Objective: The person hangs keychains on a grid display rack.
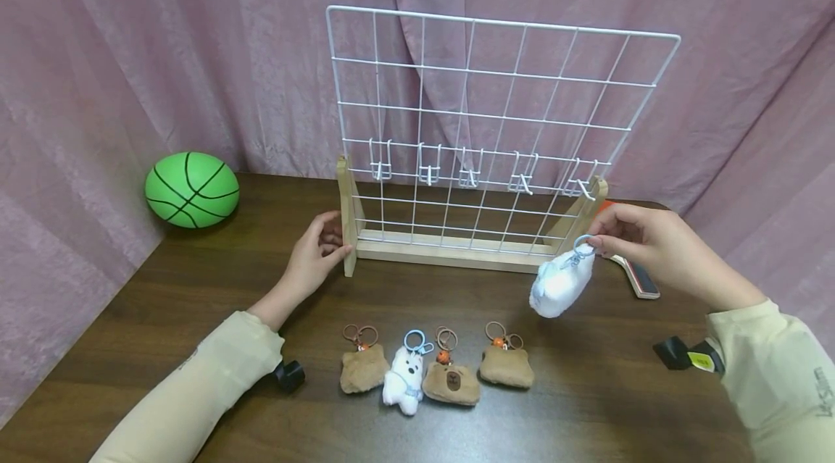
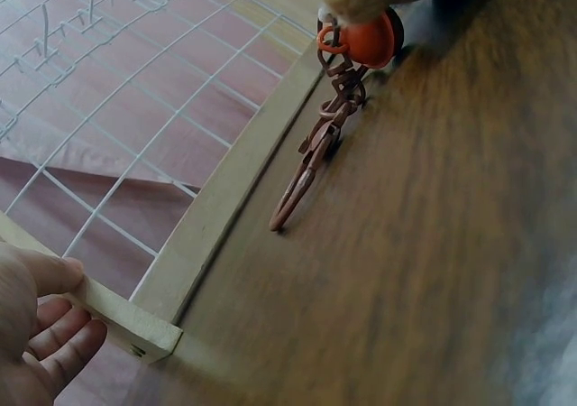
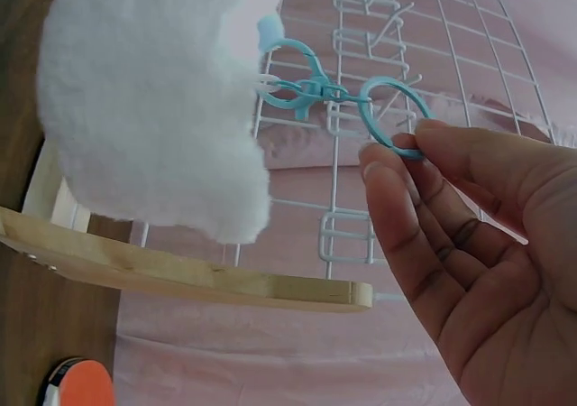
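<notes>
A white grid rack (image 1: 502, 115) with wooden feet stands at the back, its hooks (image 1: 468, 174) in a row. At its left end my left hand (image 1: 312, 254) grips the wooden upright (image 1: 348, 224); the left wrist view shows the thumb on its edge and the fingers along the outer side. Near the right end, my right hand (image 1: 642, 245) pinches the blue ring (image 3: 365, 108) of a white plush keychain (image 1: 562, 285) between thumb and fingers. The plush hangs from a short blue chain, its front hidden. Below the hooks it overlaps the rack's base in the head view.
Along the table's front lie a brown plush keychain (image 1: 364, 370), a white bear one (image 1: 404, 380) and two more brown ones (image 1: 451, 385). A green ball (image 1: 192, 190) sits far left. Behind my right hand is a table tennis paddle (image 1: 642, 280). Pink curtains hang behind.
</notes>
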Demonstrator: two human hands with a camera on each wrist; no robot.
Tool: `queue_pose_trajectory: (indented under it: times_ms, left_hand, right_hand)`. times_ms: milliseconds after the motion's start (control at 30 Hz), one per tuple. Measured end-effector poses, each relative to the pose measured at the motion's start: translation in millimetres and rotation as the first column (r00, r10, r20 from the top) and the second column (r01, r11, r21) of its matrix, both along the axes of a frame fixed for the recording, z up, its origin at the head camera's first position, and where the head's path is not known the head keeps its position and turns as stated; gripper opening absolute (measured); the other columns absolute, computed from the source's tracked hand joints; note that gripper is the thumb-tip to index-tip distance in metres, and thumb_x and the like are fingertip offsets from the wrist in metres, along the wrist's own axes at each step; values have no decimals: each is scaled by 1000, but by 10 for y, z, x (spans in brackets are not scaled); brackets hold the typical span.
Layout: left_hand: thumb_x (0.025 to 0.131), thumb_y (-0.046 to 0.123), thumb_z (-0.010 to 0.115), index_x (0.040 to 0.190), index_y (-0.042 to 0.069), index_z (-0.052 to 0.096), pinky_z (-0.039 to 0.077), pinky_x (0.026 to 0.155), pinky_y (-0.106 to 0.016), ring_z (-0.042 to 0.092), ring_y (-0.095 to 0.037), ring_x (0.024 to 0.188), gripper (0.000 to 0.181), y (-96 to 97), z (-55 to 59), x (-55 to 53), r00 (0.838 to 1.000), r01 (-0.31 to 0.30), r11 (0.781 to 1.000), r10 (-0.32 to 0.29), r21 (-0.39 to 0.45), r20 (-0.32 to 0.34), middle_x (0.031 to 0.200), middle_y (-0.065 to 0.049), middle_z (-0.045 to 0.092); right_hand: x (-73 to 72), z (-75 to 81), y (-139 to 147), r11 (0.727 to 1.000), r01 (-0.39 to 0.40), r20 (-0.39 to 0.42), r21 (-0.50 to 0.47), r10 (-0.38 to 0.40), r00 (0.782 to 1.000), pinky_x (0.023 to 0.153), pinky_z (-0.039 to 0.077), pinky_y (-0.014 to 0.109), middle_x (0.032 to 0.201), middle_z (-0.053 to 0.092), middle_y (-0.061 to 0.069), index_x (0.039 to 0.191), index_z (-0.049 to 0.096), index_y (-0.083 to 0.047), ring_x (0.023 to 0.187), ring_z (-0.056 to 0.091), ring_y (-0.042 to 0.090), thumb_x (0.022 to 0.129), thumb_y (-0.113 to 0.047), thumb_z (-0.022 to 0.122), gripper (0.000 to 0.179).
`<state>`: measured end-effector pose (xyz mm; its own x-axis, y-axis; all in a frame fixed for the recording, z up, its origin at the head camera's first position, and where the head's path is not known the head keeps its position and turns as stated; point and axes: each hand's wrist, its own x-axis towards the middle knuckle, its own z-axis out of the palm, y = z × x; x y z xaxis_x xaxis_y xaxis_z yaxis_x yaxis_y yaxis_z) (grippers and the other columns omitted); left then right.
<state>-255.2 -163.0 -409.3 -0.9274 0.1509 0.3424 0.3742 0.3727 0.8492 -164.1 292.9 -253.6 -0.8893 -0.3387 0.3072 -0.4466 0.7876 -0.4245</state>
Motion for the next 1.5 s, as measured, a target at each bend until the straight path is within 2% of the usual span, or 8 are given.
queue_pose_trajectory:
  times_ms: [100,300,533,667,767,1000,1400,1500]
  left_hand:
    - [85,-5,67,139,-4,36,49,77,-7,59,-34,100,63,-3,7,5,1000,-4,1000,4,-3,3,115,-28,56]
    - [85,-5,66,138,-4,37,49,76,-7,58,-33,97,60,-19,-18,-4,1000,-6,1000,6,-11,-7,114,-27,56]
    - [84,-7,67,137,-4,38,49,75,-6,58,-24,92,60,-31,-28,-12,999,-9,1000,8,-21,-39,112,-26,56]
    - [84,-7,67,137,-3,38,49,74,-6,56,-18,90,61,-35,-28,-16,999,-6,1000,6,-16,-39,112,-25,56]
    - [84,-8,66,137,-4,38,50,75,-7,57,-21,91,60,-38,-29,-18,999,-4,1000,3,-18,-44,112,-25,56]
    - [85,-6,66,139,-4,36,49,76,-8,58,-33,97,61,-32,-10,-14,1000,-4,1000,4,-14,-17,114,-27,55]
    - [85,-5,66,138,-4,37,49,76,-8,59,-32,96,60,-7,-10,9,1000,0,1000,0,-12,-16,114,-27,56]
    - [85,-5,67,138,-3,38,49,77,-8,58,-32,96,60,4,-15,3,1000,6,1000,-6,-2,-16,113,-27,56]
  right_hand:
    - [-29,46,4,1000,27,6,-8,-27,1000,62,43,9,76,64,-9,90,67,-18,67,57,-1,85,-13,73,10]
    - [-102,129,6,999,34,-46,-1,-34,998,60,43,8,77,63,-10,92,66,-14,67,57,-5,84,-9,73,11]
    - [-145,214,-5,992,125,14,-24,-124,992,65,45,6,81,66,-5,96,67,-12,70,61,-4,85,-11,73,13]
    - [-183,249,-6,990,134,32,-37,-133,991,65,47,6,81,68,-1,99,66,-11,70,62,-4,87,-13,71,14]
    - [-210,262,1,990,140,30,-32,-139,990,65,47,6,82,69,1,100,66,-10,69,61,-5,87,-14,71,14]
    - [-270,248,30,988,151,5,-13,-151,989,63,45,5,86,69,5,99,66,-9,69,60,-3,87,-14,71,14]
    - [-406,134,71,995,95,19,-20,-94,995,63,45,6,86,69,11,101,64,-4,70,58,-7,90,-9,66,12]
    - [-412,127,75,994,105,23,-16,-104,994,64,45,6,87,68,11,101,64,-4,70,58,-6,90,-8,65,11]
